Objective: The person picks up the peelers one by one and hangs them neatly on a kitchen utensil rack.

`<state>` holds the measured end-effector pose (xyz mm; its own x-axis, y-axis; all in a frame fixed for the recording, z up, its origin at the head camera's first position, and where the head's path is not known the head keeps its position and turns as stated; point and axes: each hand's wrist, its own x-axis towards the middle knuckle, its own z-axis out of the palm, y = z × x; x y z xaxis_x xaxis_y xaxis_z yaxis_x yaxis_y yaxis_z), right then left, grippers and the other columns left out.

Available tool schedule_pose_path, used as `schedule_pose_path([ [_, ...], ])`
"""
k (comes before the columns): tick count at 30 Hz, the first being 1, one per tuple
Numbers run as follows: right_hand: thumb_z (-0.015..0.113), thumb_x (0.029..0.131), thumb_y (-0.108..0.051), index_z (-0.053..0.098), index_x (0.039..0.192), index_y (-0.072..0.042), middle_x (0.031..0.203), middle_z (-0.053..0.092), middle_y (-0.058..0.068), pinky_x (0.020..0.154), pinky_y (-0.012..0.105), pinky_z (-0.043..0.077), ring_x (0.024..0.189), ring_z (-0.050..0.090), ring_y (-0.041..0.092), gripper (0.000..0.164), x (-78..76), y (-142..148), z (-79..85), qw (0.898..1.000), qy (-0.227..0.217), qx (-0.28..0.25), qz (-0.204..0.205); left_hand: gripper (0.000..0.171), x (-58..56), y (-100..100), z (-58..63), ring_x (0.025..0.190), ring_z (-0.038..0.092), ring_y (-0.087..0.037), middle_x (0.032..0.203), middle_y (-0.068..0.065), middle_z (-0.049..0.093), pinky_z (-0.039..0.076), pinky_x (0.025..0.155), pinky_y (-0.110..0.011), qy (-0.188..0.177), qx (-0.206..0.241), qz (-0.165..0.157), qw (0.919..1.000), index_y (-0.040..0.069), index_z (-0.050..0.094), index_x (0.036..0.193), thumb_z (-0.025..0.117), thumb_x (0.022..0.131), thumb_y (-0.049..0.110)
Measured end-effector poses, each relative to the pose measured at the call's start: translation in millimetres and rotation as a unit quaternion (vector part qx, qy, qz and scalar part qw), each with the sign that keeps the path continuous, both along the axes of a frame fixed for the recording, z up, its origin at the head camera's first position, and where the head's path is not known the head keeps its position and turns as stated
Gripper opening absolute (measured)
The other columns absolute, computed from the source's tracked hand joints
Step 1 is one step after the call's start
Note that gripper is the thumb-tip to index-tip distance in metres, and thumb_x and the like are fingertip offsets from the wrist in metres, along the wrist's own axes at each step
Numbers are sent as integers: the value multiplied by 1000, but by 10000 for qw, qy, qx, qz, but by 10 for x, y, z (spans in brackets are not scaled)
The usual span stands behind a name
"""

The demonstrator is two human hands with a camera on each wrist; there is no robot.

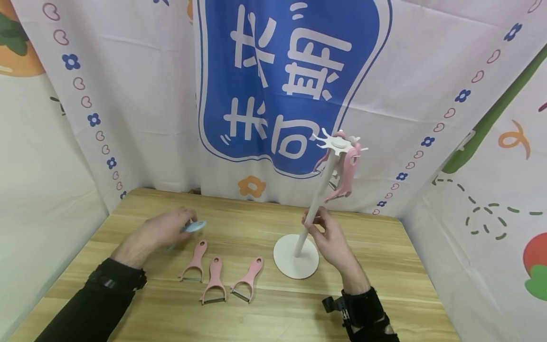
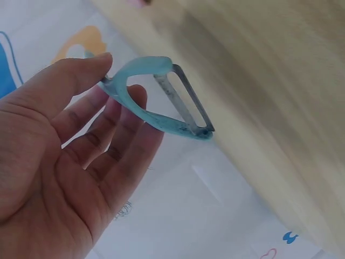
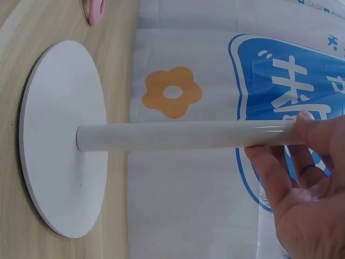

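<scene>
The blue peeler [image 1: 195, 226] is at the left of the table [image 1: 282, 313], raised off the wood in the left hand [image 1: 168, 227]. Its long axis runs aslant: the butt of the handle pokes out past the fingers toward the far right, and the forked head points back toward the near left, largely masked by the hand from above. The left wrist view shows the fork bare, with its metal blade [image 2: 176, 103] spanning the prongs. The thumb and fingers pinch the peeler near the neck, where the fork meets the handle.

Across from it, right of the middle, a white stand [image 1: 296, 266] rises upright on a round base. The right hand [image 1: 330, 240] pinches its pole between thumb and fingers. Hooks spread like spokes at the top, and hanging pink peelers [image 1: 349, 173] crowd the right side of them; those behind overlap too much for me to count.

Three pink peelers [image 1: 215, 273] lie on the wood between the left hand and the base, a little to the near side, handles pointing far and blades near. The rightmost leans its handle to the right. A printed cloth [image 1: 149, 118] hangs behind the table's far edge.
</scene>
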<state>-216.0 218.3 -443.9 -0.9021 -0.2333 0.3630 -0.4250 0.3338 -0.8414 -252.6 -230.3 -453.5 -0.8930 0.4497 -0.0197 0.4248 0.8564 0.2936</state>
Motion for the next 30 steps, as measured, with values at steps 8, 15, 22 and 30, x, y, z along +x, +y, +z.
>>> schedule_pose_path([
  [8,66,102,-16,59,127,-15,116,66,9,89,48,61,108,64,29,26,-20,34,-13,9995,-263,-119,137,40,-8,116,156,105,66,-28,114,-9,68,57,92,-54,185,418,-44,9989,6,64,128,76,90,12],
  [15,74,97,-27,58,124,-10,118,64,8,92,47,58,111,64,27,36,14,-3,14,9977,-524,-100,-420,40,-80,279,263,102,66,-23,114,-6,67,60,87,-46,424,898,-178,9949,8,63,129,76,91,11],
  [22,73,97,-24,54,122,-13,114,63,8,90,50,57,110,64,27,33,49,-37,27,9971,-338,151,-662,38,-149,445,335,102,65,-20,114,-4,66,59,85,-40,541,1206,-309,9907,10,63,128,76,92,12],
  [30,71,99,-20,54,119,-14,105,63,4,93,54,53,102,63,22,27,49,-33,21,9981,79,263,-550,39,-183,595,441,101,65,-18,113,-1,66,60,81,-36,554,1563,-391,9854,13,62,128,76,92,13],
])
